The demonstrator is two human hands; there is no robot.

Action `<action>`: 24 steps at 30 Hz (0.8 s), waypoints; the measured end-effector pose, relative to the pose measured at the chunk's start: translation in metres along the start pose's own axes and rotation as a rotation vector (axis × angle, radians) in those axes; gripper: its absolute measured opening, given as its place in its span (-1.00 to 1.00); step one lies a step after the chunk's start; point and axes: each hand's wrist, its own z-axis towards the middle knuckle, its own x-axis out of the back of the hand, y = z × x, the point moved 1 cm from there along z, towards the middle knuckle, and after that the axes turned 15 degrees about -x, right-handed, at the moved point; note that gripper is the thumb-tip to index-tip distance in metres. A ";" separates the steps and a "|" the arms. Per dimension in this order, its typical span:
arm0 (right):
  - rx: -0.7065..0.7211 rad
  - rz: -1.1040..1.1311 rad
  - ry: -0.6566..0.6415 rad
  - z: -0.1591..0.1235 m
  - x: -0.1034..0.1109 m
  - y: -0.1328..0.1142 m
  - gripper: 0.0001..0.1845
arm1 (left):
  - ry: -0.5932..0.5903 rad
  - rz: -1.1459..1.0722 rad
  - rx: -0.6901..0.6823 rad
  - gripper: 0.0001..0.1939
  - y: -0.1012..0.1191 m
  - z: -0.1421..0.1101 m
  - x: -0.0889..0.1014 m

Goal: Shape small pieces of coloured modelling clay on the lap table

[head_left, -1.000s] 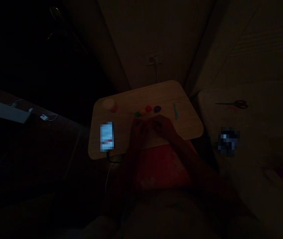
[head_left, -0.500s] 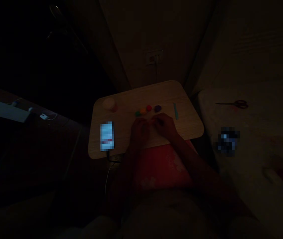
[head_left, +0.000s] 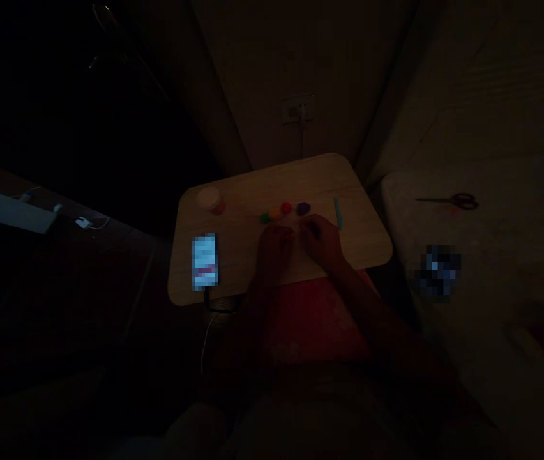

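- A wooden table [head_left: 241, 191] has round corners.
- A tub [head_left: 211, 200] and a bright phone [head_left: 204, 262] (all blurry squares) sit on its left.
- A green lump [head_left: 265, 218], orange lump [head_left: 276, 214], red lump [head_left: 286, 207] and purple lump [head_left: 303, 208] sit near the middle.
- A blue-green stick [head_left: 338, 214] lies to their right.
- Scissors [head_left: 463, 201] lie on a pale surface [head_left: 497, 268] nearby.

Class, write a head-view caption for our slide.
Dim light: left hand and right hand over a table, near coloured lumps.
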 end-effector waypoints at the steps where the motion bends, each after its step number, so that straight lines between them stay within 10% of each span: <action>1: 0.001 0.016 -0.014 0.000 0.000 0.000 -0.82 | 0.026 -0.034 0.012 -0.86 0.001 0.000 0.002; 24: 0.011 0.054 -0.163 0.001 -0.002 0.004 -0.88 | 0.205 -0.194 0.204 -0.90 0.004 -0.008 0.010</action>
